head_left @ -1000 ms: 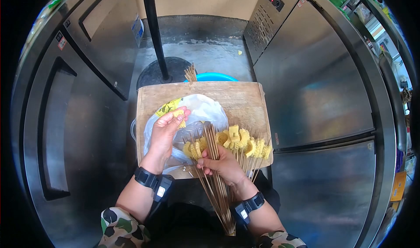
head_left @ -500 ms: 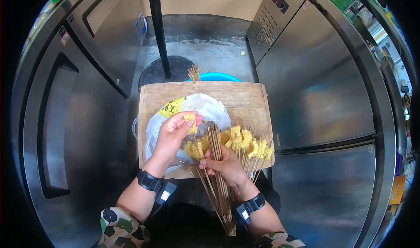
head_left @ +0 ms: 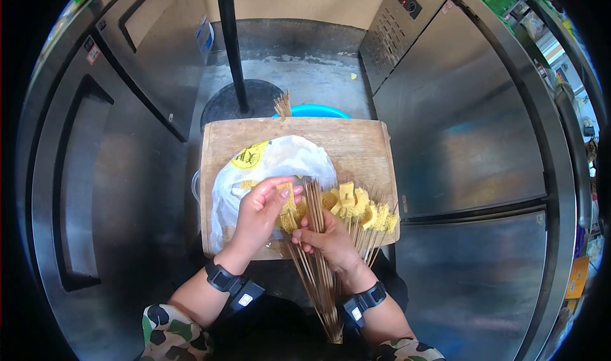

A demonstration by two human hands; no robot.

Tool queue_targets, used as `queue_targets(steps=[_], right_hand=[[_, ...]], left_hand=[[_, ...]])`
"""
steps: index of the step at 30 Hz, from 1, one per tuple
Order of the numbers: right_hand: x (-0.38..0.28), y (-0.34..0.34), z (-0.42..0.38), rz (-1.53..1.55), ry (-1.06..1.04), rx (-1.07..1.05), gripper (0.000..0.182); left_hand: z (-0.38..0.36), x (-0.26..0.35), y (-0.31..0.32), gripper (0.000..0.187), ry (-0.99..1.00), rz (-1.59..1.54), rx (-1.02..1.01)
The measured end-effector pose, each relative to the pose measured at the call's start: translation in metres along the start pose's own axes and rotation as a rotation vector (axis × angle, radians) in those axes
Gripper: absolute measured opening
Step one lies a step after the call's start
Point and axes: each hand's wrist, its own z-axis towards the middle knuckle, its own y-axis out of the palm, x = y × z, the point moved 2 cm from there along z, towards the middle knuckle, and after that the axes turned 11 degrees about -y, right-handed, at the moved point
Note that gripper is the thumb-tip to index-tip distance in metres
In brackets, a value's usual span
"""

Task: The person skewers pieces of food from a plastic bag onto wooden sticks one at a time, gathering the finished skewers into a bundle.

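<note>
My left hand [head_left: 262, 209] pinches a yellow, honeycomb-textured food piece [head_left: 289, 197] between thumb and fingers, just left of the skewer tips. My right hand [head_left: 328, 239] is wrapped round a bundle of thin bamboo skewers [head_left: 314, 202], whose lower ends spread toward my lap. Beneath my left fingers, other yellow pieces sit on skewers held at the left of the bundle; my hand partly covers them. Right of my right hand, several loaded skewers [head_left: 360, 203] rest side by side on the wooden board [head_left: 359, 146].
A white plastic bag [head_left: 299, 156] with yellow print lies on the board, with yellow pieces inside. Behind the board are a blue basin [head_left: 315, 111], more skewers [head_left: 282, 104] and a black pole [head_left: 233, 49] on a round base. Steel cabinets [head_left: 458, 138] flank both sides.
My left hand has moved down and slightly right with the yellow piece, closer to the skewers. My right hand has stayed almost still round the bundle.
</note>
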Motion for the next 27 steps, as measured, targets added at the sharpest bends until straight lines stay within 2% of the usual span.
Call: queue_targets(steps=[4, 7, 10, 13, 16, 24, 27], right_hand=[[-0.002, 0.002, -0.001, -0.012, -0.007, -0.018, 0.021], [-0.003, 0.002, -0.002, -0.013, -0.012, -0.014, 0.021], [-0.001, 0.001, -0.003, -0.009, -0.019, -0.016, 0.021], [-0.001, 0.000, -0.002, -0.025, -0.028, -0.014, 0.020], [-0.002, -0.001, -0.001, -0.051, -0.053, 0.007, 0.020], [-0.003, 0.001, -0.002, -0.233, -0.137, 0.033, 0.032], [-0.006, 0.005, -0.007, -0.270, -0.226, 0.058, 0.027]], left_hand=[[0.002, 0.007, 0.004, 0.022, 0.055, -0.050, 0.124], [0.007, -0.001, -0.008, 0.022, -0.190, -0.114, 0.065], [0.008, -0.002, -0.011, 0.025, -0.335, -0.259, 0.049], [0.007, -0.010, -0.015, 0.024, -0.438, -0.267, 0.018], [-0.005, -0.007, -0.001, 0.022, -0.504, -0.112, -0.046], [0.004, -0.031, -0.008, 0.014, -0.396, 0.056, -0.050], [0.010, -0.033, -0.008, 0.011, -0.385, 0.084, -0.037]])
